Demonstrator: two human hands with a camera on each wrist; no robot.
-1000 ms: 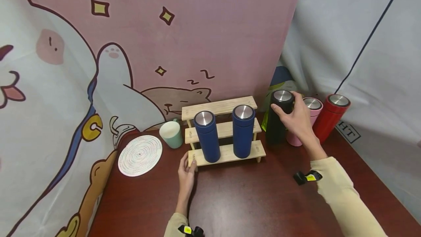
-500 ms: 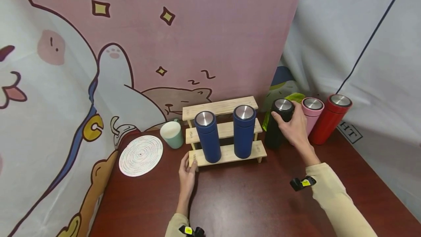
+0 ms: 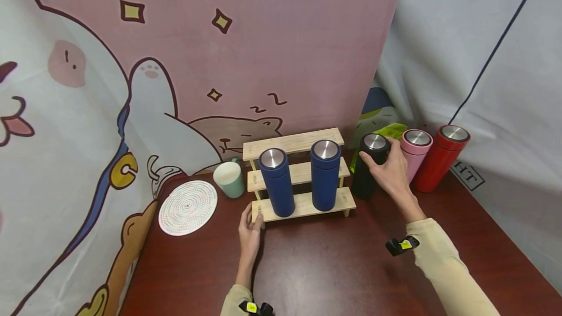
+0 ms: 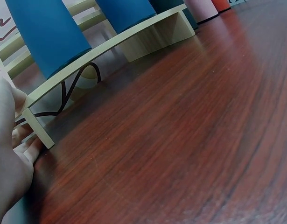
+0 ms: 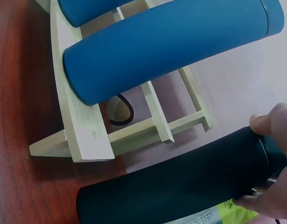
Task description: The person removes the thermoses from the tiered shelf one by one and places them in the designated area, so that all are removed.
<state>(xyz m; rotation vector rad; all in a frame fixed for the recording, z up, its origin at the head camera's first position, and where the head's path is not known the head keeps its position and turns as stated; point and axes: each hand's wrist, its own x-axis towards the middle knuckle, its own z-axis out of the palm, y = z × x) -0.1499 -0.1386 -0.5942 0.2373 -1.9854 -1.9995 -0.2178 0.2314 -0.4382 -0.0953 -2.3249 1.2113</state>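
right hand (image 3: 388, 169): fingers and thumb curled round the upper part of the black flask (image 3: 369, 166), just below its steel lid; in the right wrist view the thumb and fingertips (image 5: 269, 122) pinch the flask near its top
black flask: upright on the table (image 3: 333, 262), toward the far right edge, just beside the right end of the wooden rack (image 3: 298, 175); the pink flask (image 3: 413, 152) stands just behind the hand, the red flask (image 3: 441, 157) beyond it, nearest the right edge
left hand (image 3: 250, 230): rests on the table at the rack's front left corner, thumb against the corner post; fingers lie fairly straight and grip nothing; the left wrist view shows the palm (image 4: 8, 154) beside the rack's leg
wooden rack: three stepped shelves, near the far edge of the table; two blue flasks (image 3: 276, 182) (image 3: 325, 175) stand upright side by side on the lowest shelf
green mug (image 3: 229, 178): on the table left of the rack, near the far edge
woven coaster (image 3: 188, 207): flat near the far left corner, just beside the mug
green packet (image 3: 392, 131): behind the black flask, partly hidden
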